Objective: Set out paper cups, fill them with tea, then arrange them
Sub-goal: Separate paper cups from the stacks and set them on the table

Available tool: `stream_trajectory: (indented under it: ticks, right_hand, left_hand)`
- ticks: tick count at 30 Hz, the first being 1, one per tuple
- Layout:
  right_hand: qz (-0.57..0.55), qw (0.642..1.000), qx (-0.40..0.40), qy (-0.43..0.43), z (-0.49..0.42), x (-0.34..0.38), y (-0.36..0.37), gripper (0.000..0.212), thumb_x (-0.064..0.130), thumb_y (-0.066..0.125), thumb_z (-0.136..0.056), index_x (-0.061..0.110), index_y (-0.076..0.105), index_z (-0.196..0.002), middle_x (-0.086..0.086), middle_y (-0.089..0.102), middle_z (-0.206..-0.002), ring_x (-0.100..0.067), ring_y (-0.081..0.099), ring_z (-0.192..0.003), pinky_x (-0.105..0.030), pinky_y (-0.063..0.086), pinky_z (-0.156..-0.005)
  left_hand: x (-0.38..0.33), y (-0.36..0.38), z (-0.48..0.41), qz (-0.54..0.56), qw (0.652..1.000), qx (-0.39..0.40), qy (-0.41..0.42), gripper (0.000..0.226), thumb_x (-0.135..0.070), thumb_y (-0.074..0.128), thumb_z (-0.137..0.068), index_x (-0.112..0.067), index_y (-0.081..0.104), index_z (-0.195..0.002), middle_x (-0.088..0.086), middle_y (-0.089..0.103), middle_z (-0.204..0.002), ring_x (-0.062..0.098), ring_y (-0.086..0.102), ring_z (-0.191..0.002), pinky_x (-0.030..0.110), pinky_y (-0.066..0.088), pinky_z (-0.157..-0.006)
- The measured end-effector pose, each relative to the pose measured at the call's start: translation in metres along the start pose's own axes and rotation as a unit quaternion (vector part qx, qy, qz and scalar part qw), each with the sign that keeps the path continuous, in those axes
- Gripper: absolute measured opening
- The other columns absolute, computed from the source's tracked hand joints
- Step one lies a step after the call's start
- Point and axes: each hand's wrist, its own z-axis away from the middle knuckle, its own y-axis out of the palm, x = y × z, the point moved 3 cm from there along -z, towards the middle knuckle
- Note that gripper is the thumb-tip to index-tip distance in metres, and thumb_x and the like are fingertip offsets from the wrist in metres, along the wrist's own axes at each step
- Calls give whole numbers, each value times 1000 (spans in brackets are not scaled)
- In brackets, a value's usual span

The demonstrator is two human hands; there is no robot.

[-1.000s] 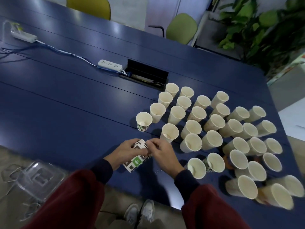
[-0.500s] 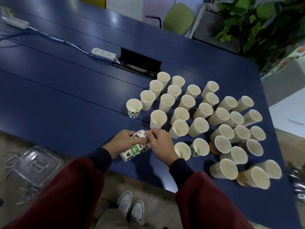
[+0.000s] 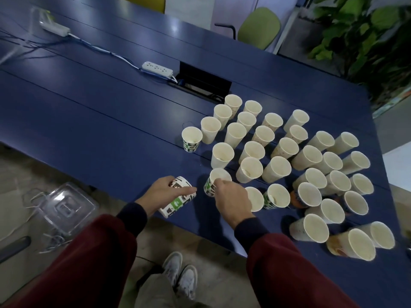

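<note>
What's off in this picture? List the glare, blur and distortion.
Head view: dim light; pale glare on the far blue table; the plant is blurred; the wide lens bows the table's seams and stretches the rightmost cups; the left hand and right hand are sharp.

The room is looking dim and a bit blue. Soft light is coming from above and making pale shiny spots on the far part of the table (image 3: 89,112). The cups (image 3: 277,168) are throwing small dark shadows. The plant (image 3: 367,30) at the right is looking blurry. Straight table lines are bending near the edges.
</note>
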Motion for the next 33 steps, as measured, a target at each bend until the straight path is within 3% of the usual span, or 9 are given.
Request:
stream_trajectory:
  ticks: [2,5,8,11,15,22,27,33]
  right_hand:
    - [5,1000,-7,-10,4,2,3,12,7,56,-93,6,62,-103,-16,71,-99,-40,67,-90,-40,35,-62]
    - [-7,992,-120,-24,7,1,4,16,18,81,-77,10,66,-80,-8,69,-75,-31,65,-66,-35,46,-59]
    - [-120,972,-200,-21,11,10,-3,22,33,57,-95,15,69,-93,-4,70,-88,-25,63,-78,-39,50,-70]
    - [-258,952,-164,-21,7,22,-13,38,39,39,-104,15,68,-97,-2,68,-94,-23,59,-86,-42,47,-77]
    - [-309,940,-139,-37,2,25,-16,28,28,47,-104,12,64,-89,-3,65,-87,-20,55,-80,-43,45,-76]
    - [-359,929,-78,-46,-4,28,-10,21,25,53,-105,13,60,-89,0,60,-87,-14,52,-79,-30,39,-72]
    - [-393,915,-91,-14,-17,32,-8,19,21,51,-105,13,57,-89,-1,59,-87,-14,52,-77,-27,37,-67]
    - [-380,903,-187,71,-42,12,-29,17,20,48,-106,13,52,-91,-2,59,-79,-23,52,-69,-35,35,-64]
  left_hand:
    - [-3,2,3,36,999,-12,20,53,-60,79,-75,-17,66,-103,2,76,-90,17,73,-74,28,58,-60]
    - [-9,5,6,81,996,7,23,55,-62,73,-80,-14,63,-105,7,76,-91,20,73,-68,31,58,-58]
    - [-11,8,5,50,998,29,32,51,-59,74,-81,-16,64,-105,4,76,-91,19,73,-73,28,56,-60]
    - [-12,10,0,-8,997,28,76,47,-55,78,-76,-18,63,-100,0,73,-90,16,70,-78,28,54,-65]
    - [-12,10,-4,-48,993,23,109,51,-60,72,-57,-25,63,-93,-3,71,-88,16,68,-81,33,54,-71]
    - [-9,-4,-7,-52,990,29,132,49,-56,79,-61,-30,65,-101,-6,72,-91,13,69,-83,32,56,-73]
    - [-13,-9,-10,-45,991,-3,125,36,-49,81,-69,-27,68,-94,-5,74,-87,13,70,-81,36,56,-76]
    - [-4,-39,-15,-45,996,-30,77,41,-58,84,-69,-27,69,-91,-8,74,-82,8,70,-74,21,48,-61]
